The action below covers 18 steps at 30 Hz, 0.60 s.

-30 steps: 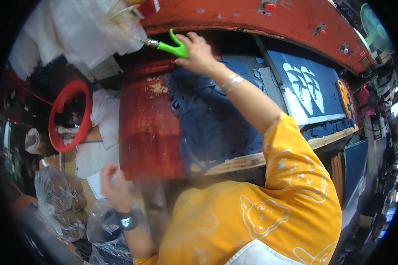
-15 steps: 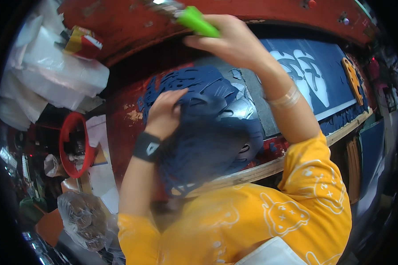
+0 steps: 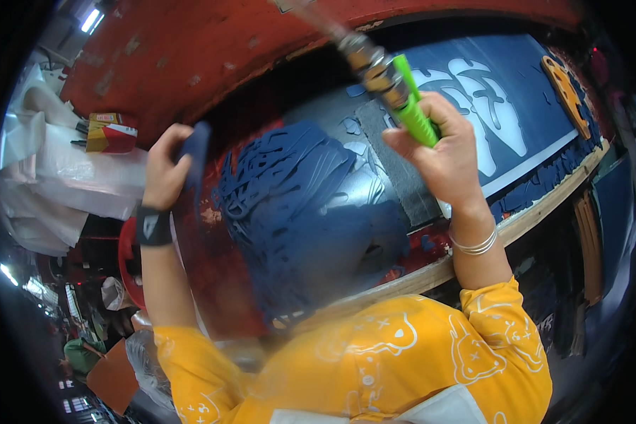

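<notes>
Blue scraps [image 3: 283, 187] lay in a heap in the middle of the red table [image 3: 220, 290]. A moment before, the left hand [image 3: 166, 166] was on the heap; now it was off to the left, fingers curled on a blurry blue piece [image 3: 198, 152]. The right hand [image 3: 449, 152] had moved right, fingers closed round the green tool [image 3: 417, 120], near the blue sheet [image 3: 519, 78] with white shapes [image 3: 503, 127]. Wood [image 3: 544, 203] edged the table. Behind was a scuffed red beam [image 3: 191, 49]; white plastic [image 3: 85, 169] and a box [image 3: 111, 139] sat at the left.
</notes>
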Each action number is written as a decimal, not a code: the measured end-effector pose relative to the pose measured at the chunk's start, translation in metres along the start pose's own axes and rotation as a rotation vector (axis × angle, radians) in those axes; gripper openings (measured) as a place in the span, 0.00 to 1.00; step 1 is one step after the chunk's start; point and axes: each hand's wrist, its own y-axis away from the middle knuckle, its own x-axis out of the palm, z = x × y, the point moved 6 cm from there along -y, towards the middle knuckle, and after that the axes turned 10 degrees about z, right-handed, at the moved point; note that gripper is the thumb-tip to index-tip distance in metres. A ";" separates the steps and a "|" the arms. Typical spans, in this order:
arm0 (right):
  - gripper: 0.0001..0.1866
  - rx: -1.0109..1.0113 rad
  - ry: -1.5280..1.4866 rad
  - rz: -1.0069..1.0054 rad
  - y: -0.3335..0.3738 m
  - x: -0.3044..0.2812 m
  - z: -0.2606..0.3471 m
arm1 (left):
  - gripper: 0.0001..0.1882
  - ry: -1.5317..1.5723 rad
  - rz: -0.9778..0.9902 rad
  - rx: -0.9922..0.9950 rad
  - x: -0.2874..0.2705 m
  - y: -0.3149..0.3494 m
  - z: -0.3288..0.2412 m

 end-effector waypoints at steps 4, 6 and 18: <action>0.14 -0.067 0.149 0.017 0.001 0.011 0.005 | 0.17 0.143 0.322 -0.456 0.080 -0.076 0.051; 0.14 -0.086 0.133 0.009 0.002 0.011 0.006 | 0.20 -0.046 0.263 0.024 0.122 -0.100 0.037; 0.14 -0.118 0.018 -0.029 0.009 -0.005 0.002 | 0.13 0.234 0.359 -0.077 0.109 -0.067 0.076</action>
